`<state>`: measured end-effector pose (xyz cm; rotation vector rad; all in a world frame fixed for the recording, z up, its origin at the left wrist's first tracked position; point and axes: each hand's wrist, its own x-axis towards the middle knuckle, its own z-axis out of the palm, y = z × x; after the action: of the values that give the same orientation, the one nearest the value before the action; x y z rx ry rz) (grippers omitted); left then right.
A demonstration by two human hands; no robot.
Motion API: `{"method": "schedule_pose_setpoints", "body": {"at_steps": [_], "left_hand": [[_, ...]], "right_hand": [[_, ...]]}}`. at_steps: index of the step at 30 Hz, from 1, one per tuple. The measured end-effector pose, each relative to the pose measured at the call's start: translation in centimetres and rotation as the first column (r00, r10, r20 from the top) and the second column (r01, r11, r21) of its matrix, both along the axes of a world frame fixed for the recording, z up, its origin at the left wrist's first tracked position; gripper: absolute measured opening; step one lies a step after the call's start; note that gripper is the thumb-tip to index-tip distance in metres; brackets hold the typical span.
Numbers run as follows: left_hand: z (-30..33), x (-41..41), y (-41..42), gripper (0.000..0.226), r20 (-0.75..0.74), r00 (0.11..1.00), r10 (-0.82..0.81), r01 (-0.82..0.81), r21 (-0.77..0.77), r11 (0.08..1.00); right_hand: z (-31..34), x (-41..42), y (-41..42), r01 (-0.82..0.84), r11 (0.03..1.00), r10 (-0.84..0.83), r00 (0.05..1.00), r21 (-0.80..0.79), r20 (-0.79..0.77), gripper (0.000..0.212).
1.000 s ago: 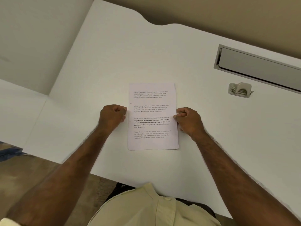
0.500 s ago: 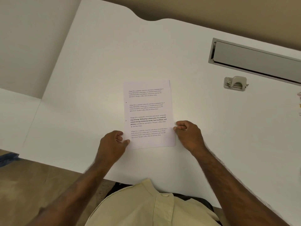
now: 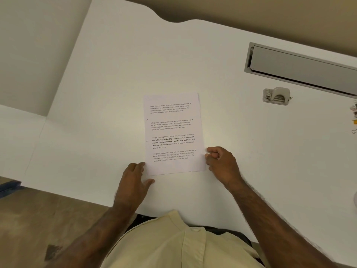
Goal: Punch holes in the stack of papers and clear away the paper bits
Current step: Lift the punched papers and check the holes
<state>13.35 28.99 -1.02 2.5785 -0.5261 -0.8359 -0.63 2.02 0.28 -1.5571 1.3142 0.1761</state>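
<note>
A stack of printed papers [image 3: 173,132] lies flat in the middle of the white desk [image 3: 231,151], with two small punched holes along its left margin. My left hand [image 3: 135,180] rests at the stack's lower left corner, fingers spread and touching the edge. My right hand [image 3: 220,161] is curled at the lower right edge, fingertips against the paper. A grey hole punch [image 3: 276,96] sits on the desk to the upper right, well away from both hands. I see no loose paper bits.
A long grey cable-tray flap [image 3: 301,68] is set into the desk at the back right. Small clips and coloured items [image 3: 354,120] show at the right border. The desk's front edge runs just below my hands; bare floor [image 3: 38,219] lies to the lower left.
Both hands slid down the stack's sides from its middle to the lower corners. My left hand has opened from a fist to spread fingers. The papers stayed in place.
</note>
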Motion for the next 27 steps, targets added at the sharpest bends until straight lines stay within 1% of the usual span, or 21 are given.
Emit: {"method": "schedule_pose_setpoints", "body": {"at_steps": [11, 16, 22, 27], "left_hand": [[0.10, 0.35, -0.33, 0.053, 0.019, 1.000, 0.005, -0.004, -0.041, 0.999], [0.02, 0.54, -0.31, 0.049, 0.009, 1.000, 0.023, -0.023, -0.039, 0.999], [-0.19, 0.65, -0.22, 0.058, 0.004, 0.999, 0.035, -0.035, -0.047, 0.998], [-0.26, 0.71, -0.04, 0.055, 0.018, 1.000, 0.007, -0.006, -0.049, 0.999]], "right_hand": [[-0.03, -0.45, 0.28, -0.001, 1.000, 0.001, 1.000, 0.031, -0.006, 0.024], [-0.09, -0.70, 0.29, -0.012, 0.999, 0.012, 1.000, 0.032, -0.014, 0.023], [0.05, -0.92, -0.02, -0.040, 0.999, 0.040, 0.998, -0.012, -0.041, 0.023], [0.09, -0.76, -0.08, -0.075, 0.997, 0.073, 0.996, -0.032, -0.049, 0.022]]}}
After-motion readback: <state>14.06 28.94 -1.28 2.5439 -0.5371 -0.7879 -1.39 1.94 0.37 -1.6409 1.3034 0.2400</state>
